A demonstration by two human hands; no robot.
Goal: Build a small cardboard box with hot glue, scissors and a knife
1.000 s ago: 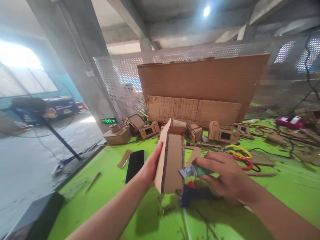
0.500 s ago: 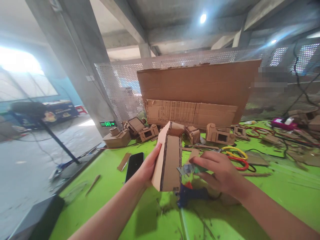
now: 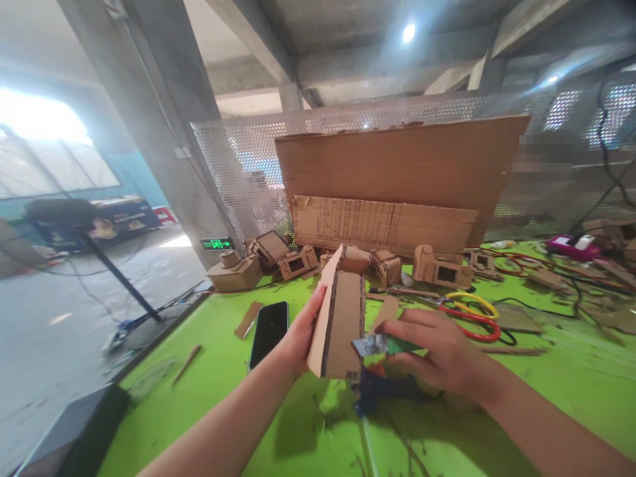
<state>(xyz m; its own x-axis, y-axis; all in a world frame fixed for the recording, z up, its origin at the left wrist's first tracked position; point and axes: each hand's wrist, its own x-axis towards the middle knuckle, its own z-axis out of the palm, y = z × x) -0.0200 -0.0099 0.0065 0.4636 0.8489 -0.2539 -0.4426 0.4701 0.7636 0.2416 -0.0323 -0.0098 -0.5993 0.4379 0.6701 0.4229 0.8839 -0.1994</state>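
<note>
My left hand [image 3: 304, 328] is closed on the left side of an open cardboard box [image 3: 344, 324], holding it tilted above the green table. My right hand [image 3: 430, 348] grips a utility knife [image 3: 385, 344] with a green handle. Its blade points left and lies at the box's right edge, near the lower corner; whether it cuts in I cannot tell. Below them lies a blue glue gun [image 3: 380, 391] with a clear glue stick [image 3: 368, 447] sticking out toward me. The far fingers of my left hand are hidden behind the box.
A phone [image 3: 269, 334] lies left of the box, beside a wooden stick [image 3: 187, 364]. Several cardboard cameras [image 3: 440, 267] line the back, before a large cardboard sheet [image 3: 397, 165]. Scissors [image 3: 470, 315] with red and yellow handles lie to the right. Cables and scraps cover the far right.
The knife's blade has turned slightly and sits closer to the box's right edge. The view has shifted a little; my left hand keeps its hold on the box.
</note>
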